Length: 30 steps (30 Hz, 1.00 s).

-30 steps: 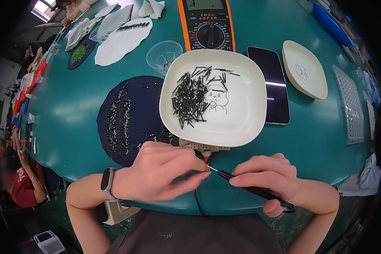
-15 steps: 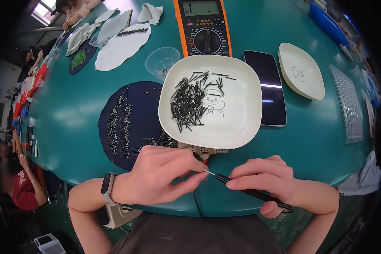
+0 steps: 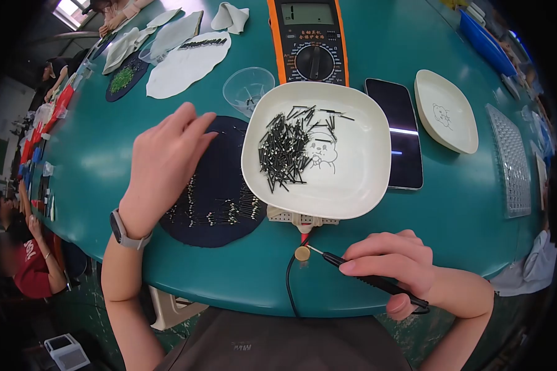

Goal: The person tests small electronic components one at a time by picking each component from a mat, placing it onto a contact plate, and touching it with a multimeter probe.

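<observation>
My right hand (image 3: 393,263) is closed round a black multimeter test probe (image 3: 371,281). The probe's metal tip points left, at a small round brass-coloured piece (image 3: 302,253) by the table's front edge. My left hand (image 3: 167,164) is raised over a round dark blue pad (image 3: 220,234), which carries rows of small black-and-metal pins (image 3: 232,213). Its fingertips are drawn together near the pad's upper part; anything between them is too small to make out. Right of the pad, a cream bowl (image 3: 359,179) holds a heap of thin black pins (image 3: 283,151).
Behind the bowl lies an orange-edged multimeter (image 3: 314,59), with a clear plastic cup (image 3: 249,89) to its left. A phone (image 3: 395,133), a second cream dish (image 3: 445,111) and a clear ridged tray (image 3: 510,161) are to the right. White cloths lie at upper left; other people sit at left.
My left hand has left the probe tip and moved up and left over the dark pad, uncovering the round brass piece. My right hand keeps the probe almost in place. The view has shifted slightly.
</observation>
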Available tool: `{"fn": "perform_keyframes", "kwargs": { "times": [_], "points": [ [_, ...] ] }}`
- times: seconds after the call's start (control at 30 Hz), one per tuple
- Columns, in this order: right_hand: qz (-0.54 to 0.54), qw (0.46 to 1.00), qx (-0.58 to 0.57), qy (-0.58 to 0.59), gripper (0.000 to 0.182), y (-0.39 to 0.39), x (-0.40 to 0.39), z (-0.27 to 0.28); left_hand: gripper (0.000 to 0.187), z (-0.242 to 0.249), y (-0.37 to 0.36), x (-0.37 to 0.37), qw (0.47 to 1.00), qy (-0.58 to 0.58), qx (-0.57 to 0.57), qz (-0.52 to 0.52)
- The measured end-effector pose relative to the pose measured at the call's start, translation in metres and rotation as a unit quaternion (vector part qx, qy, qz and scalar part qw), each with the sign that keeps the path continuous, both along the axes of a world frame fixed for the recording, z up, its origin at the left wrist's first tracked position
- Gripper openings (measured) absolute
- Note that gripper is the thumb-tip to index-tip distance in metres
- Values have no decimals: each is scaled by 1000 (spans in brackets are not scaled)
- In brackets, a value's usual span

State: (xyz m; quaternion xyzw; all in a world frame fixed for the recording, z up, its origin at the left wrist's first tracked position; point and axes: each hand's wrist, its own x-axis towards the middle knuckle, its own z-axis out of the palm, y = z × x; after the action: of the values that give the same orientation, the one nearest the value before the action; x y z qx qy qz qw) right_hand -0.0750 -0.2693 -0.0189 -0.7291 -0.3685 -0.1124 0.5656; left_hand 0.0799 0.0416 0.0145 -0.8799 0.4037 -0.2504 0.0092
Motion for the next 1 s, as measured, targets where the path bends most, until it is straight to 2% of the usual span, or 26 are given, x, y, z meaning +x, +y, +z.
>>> {"fn": "perform_keyframes", "kwargs": {
  "times": [0.1,0.23,0.33,0.37,0.4,0.47,0.57,0.77,1.0],
  "points": [
    [-3,1000,-1,1,60,1,1,1,18,-14,-5,-6,989,-53,133,22],
    [-6,1000,4,6,60,2,-1,1,15,-8,-4,-1,993,-74,93,15],
    [-5,1000,-4,10,60,1,0,1,16,14,-17,-28,988,97,-115,-33],
    [-5,1000,-3,8,59,1,0,1,17,18,-22,-40,963,174,-187,-88],
    [-4,1000,-3,6,59,1,1,0,20,13,-28,-58,915,268,-272,-131],
    [-1,1000,-7,7,57,0,0,1,23,10,-32,-72,902,303,-202,-232],
    [4,1000,-16,8,55,-2,-1,2,21,-7,-46,-86,884,332,-203,-257],
    [10,999,-33,5,53,-5,-2,0,16,-19,-49,-87,853,392,-245,-244],
    [13,999,-46,20,52,-6,-5,0,15,-21,-50,-89,856,391,-246,-232]
  ]
}}
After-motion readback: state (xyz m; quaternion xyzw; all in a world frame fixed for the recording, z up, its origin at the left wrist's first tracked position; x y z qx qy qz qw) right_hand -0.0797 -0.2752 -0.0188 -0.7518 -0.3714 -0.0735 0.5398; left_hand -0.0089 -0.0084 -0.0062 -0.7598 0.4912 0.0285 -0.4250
